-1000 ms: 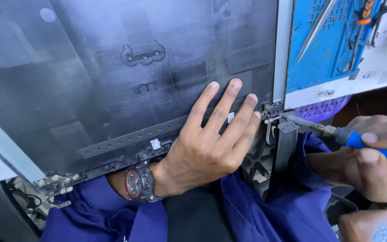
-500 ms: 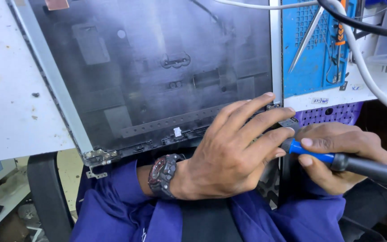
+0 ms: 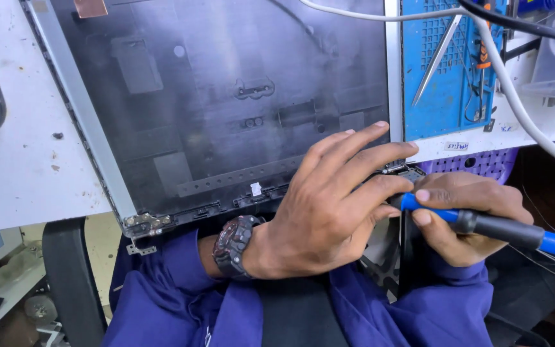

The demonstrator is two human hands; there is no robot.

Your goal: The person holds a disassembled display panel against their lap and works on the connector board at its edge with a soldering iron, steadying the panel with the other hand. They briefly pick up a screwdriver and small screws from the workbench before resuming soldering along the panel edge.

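You held a screwdriver (image 3: 489, 225) with a blue and black handle in your right hand (image 3: 467, 218), the fingers wrapped closed around the shaft near its front end. Its tip pointed left toward the lower right corner of a dark laptop lid panel (image 3: 226, 103), but the tip itself was hidden behind your left hand (image 3: 332, 199). That hand lay flat over the same corner, fingers spread slightly apart and pressed on the panel, gripping nothing. You wore a dark wristwatch (image 3: 234, 244) on the left wrist and blue sleeves (image 3: 181, 289) on both arms.

The panel rested on a white workbench (image 3: 14, 160), its near edge hanging over your lap. A metal hinge (image 3: 144, 225) stuck out at its lower left corner. Just right of the panel lay a blue work mat (image 3: 444, 96) with tweezers (image 3: 437, 61) on it. A thick white cable (image 3: 521, 109) crossed over the mat. A purple perforated basket (image 3: 483, 164) sat under the bench edge, just behind your right hand.
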